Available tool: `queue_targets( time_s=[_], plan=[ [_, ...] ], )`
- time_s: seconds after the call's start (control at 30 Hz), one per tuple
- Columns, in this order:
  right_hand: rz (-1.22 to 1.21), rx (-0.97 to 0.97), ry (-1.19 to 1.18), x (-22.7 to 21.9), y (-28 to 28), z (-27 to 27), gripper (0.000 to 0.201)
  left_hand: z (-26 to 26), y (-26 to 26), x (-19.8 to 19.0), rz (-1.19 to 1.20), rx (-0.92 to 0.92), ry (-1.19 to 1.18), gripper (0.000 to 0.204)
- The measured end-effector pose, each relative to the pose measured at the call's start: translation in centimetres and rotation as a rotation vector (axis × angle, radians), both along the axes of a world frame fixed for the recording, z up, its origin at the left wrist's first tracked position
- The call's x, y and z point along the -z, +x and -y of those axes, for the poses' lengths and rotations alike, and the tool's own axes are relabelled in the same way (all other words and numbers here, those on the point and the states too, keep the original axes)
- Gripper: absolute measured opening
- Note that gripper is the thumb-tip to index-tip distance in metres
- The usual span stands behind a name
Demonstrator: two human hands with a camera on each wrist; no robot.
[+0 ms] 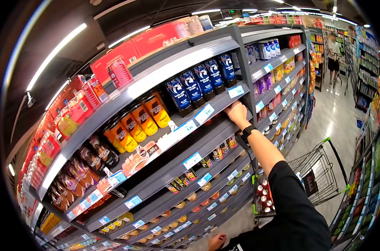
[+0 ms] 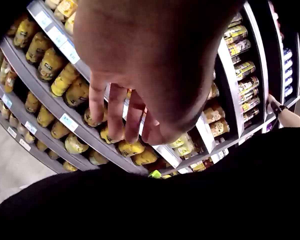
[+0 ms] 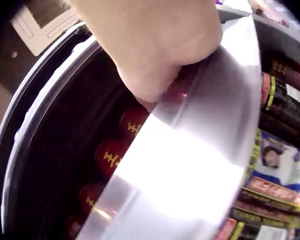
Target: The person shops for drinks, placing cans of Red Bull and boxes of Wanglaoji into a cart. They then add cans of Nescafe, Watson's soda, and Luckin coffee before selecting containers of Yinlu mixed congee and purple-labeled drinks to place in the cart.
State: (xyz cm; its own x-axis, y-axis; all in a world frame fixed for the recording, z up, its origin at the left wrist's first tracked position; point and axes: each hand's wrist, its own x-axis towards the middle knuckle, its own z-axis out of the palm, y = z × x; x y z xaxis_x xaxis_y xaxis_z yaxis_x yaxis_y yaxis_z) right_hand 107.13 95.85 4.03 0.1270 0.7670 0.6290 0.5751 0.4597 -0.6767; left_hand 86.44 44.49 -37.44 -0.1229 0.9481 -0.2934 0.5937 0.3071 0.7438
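My right hand (image 1: pixel 237 113) reaches into the shelf gap just below a row of blue cans (image 1: pixel 202 81). In the right wrist view, dark red cans (image 3: pixel 110 157) with yellow lettering stand in a row inside that shelf. There the right hand (image 3: pixel 155 55) extends over the shiny shelf lip (image 3: pixel 160 165) toward the cans. Its fingers are hidden behind the lip, so I cannot tell whether they hold a can. My left hand (image 2: pixel 135 85) hangs low with relaxed fingers, in front of shelves of yellow jars (image 2: pixel 51 64), and holds nothing.
A wire shopping cart (image 1: pixel 323 167) with green trim stands at my right, with red-and-white cans (image 1: pixel 264 196) in it. Yellow-orange cans (image 1: pixel 146 117) line the shelf to the left. Price tags (image 1: pixel 204 113) run along the shelf edges. Another person (image 1: pixel 333 54) stands far down the aisle.
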Motion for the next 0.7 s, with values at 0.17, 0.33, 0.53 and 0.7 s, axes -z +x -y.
queue_targets(
  time_s=[0.17,0.33,0.53,0.7],
  plan=[
    [-0.083,0.046,-0.124,-0.7,0.1,0.5,0.059,2.5,-1.7,10.9,-0.006,0.021,0.116,0.017],
    [-0.142,0.014,-0.118,-1.7,1.5,2.2,0.073,2.4,-2.4,11.8,0.514,-0.167,-0.290,0.020],
    [-0.172,-0.029,-0.133,-1.8,1.9,1.8,0.087,2.0,-1.3,6.0,0.099,0.075,0.040,0.019],
    [-0.473,-0.063,0.060,-1.6,0.3,3.9,0.082,0.2,-1.0,3.1,0.034,0.061,0.024,0.025]
  ],
)
